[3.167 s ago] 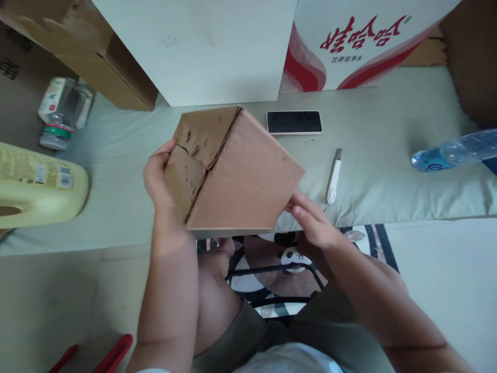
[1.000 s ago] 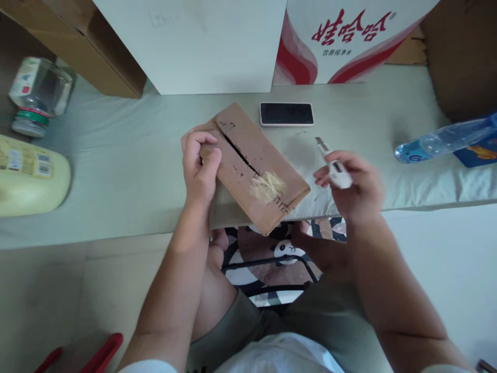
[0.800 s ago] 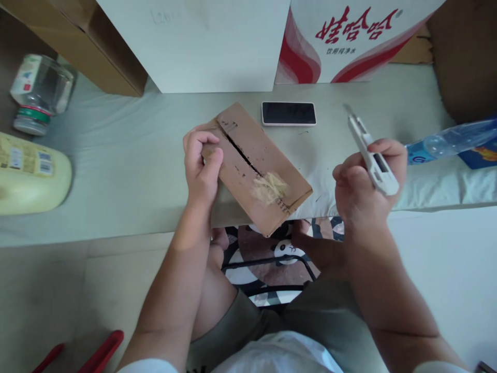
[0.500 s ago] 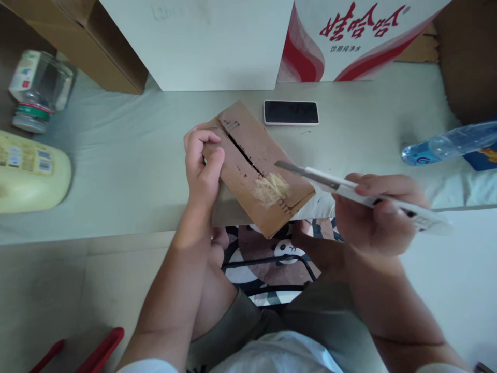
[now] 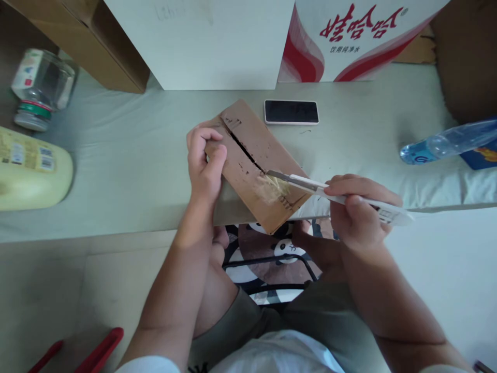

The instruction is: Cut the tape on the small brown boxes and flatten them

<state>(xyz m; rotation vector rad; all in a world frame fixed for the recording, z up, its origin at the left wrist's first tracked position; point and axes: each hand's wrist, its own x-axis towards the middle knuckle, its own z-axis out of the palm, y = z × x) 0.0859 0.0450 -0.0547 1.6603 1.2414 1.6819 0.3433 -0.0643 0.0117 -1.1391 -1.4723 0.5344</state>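
Note:
My left hand (image 5: 207, 161) grips the left end of a small brown cardboard box (image 5: 248, 191), thumb on the top face and fingers around the edge. A dark slit runs along the box's top, ending near a patch of clear, yellowish tape (image 5: 274, 189). In my right hand (image 5: 359, 210) is a white utility knife (image 5: 310, 185), held between thumb and fingers with its blade out. The blade's tip is at the end of the slit, beside the tape; whether it has gone in, I cannot tell.
A phone (image 5: 291, 112) lies behind the box. White cartons (image 5: 221, 46) stand at the back. On the right are a clear water bottle (image 5: 438, 147) and a blue packet (image 5: 481, 157). At left are a plastic jar (image 5: 42, 88) and a large yellowish bottle (image 5: 34, 176).
The utility knife in my right hand has moved left and slightly down, from above the box's right side to the slit's end by the tape. My left hand keeps its hold.

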